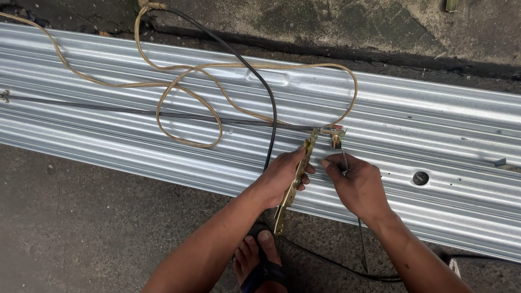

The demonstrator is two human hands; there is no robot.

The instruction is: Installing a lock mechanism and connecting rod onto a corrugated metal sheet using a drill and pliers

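Hands [320, 179] meet — left gripping brass holder [296, 179], right pinching rod [344, 163].

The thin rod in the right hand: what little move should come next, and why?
Probably slide the thin rod a bit further into the brass holder's head. The right hand pinches the rod just below the head, while the left hand grips the holder over the corrugated metal sheet; whether the rod is seated is unclear.

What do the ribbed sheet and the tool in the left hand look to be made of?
Ribbed sheet: likely galvanized steel, with a bright silvery sheen and pressed ridges. Tool in the left hand: metal, brass-yellow plating by its look, dulled and worn.
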